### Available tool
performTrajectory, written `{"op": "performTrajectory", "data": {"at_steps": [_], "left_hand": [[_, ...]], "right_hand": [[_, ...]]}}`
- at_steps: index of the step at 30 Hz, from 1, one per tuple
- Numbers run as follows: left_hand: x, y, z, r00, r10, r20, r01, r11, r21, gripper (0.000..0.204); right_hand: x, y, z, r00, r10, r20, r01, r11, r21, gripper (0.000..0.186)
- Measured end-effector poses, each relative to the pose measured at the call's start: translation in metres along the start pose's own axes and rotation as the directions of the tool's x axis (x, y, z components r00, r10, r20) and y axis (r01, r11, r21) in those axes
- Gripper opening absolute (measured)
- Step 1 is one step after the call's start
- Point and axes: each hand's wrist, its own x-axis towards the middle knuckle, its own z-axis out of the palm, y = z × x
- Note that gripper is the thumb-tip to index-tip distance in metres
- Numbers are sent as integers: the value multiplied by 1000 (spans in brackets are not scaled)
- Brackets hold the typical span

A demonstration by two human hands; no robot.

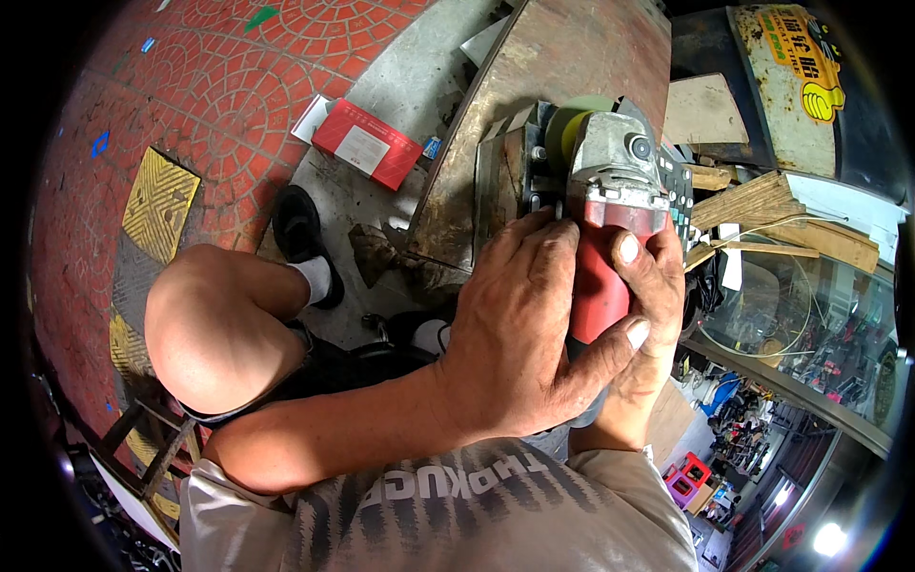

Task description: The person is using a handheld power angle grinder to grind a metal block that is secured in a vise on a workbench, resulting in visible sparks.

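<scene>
An angle grinder point(602, 270) with a red body and a grey metal head points away from me. Its disc point(575, 129), yellow-green, shows beside the head on the left. My right hand point(660, 297) is wrapped round the body from the right, thumb lying on top. From the left, my left hand point(519, 329) presses against the same body, fingers bent and thumb across its rear part. The left fingertips are close to a dark, worn metal block point(505, 172) next to the disc. Whether the disc touches the block cannot be made out.
The block stands on a brown, worn tabletop point(591, 57). A red box point(367, 145) lies on the ground left of it. Wood strips point(762, 205) and a glass-topped case point(762, 305) are at the right. My bare knee point(224, 324) is at the left.
</scene>
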Motion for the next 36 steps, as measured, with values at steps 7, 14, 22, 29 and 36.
{"op": "performTrajectory", "data": {"at_steps": [7, 14, 22, 29, 36], "left_hand": [[-2, -1, 0, 1000, -7, -2, 7, 1000, -22, 77], [-3, -3, -1, 1000, 3, -15, -4, 999, -38, 77], [-3, -3, -1, 999, 16, -43, -18, 999, -38, 76], [3, -1, 1, 998, 17, -53, -17, 1000, -14, 75], [4, 0, 2, 998, -7, -57, 6, 1000, -7, 72]], "right_hand": [[2, 1, -3, 1000, -8, 17, 8, 1000, -30, 100], [0, 0, 4, 1000, 8, 6, -8, 1000, -12, 97], [4, 0, 4, 999, 8, 40, -8, 1000, -17, 94], [6, 1, 10, 999, -38, -33, 39, 999, 16, 90], [5, 0, 14, 999, -36, -39, 36, 999, -12, 88]]}}
